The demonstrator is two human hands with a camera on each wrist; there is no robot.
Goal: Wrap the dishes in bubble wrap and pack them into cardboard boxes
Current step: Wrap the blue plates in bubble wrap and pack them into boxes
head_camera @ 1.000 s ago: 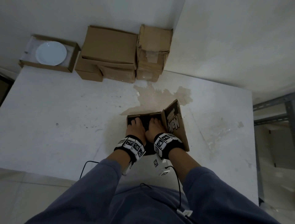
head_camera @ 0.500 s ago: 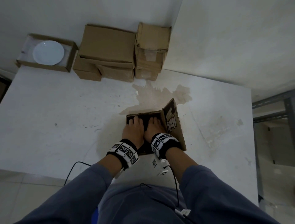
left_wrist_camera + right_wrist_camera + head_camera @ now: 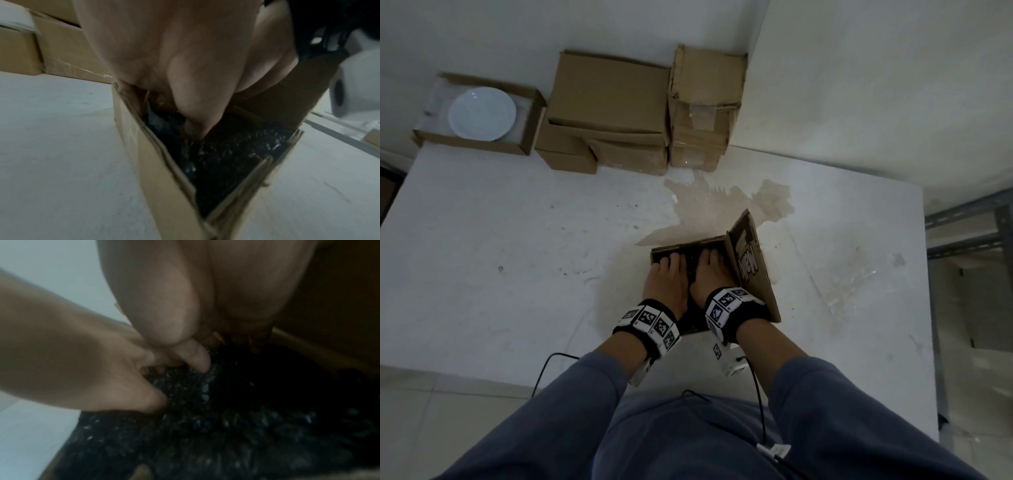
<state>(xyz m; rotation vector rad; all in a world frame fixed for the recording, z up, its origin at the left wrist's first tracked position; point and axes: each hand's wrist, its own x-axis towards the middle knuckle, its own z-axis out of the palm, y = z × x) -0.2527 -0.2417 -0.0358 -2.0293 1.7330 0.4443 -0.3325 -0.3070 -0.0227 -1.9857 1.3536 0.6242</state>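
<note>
The black bubble wrap (image 3: 222, 159) lies inside an open cardboard box (image 3: 753, 274) near the front middle of the white table (image 3: 517, 260); whatever it covers cannot be seen. The box's right flap (image 3: 751, 263) stands up (dark printed lettering on its face). Both hands are down in the box, side by side. The left hand (image 3: 666, 284) presses on the wrap with fingers extended, thumb tip dug into the bubbles in the left wrist view. The right hand (image 3: 709, 277) does likewise; its fingertips (image 3: 197, 360) push into the wrap, gripping nothing. Each wrist carries a marker band (image 3: 650, 322). Against the far wall sit stacked closed cartons (image 3: 613, 113), and left of them an open carton (image 3: 524, 140) holding a white plate (image 3: 482, 113). A brownish stain (image 3: 722, 202) marks the table behind the box.
</note>
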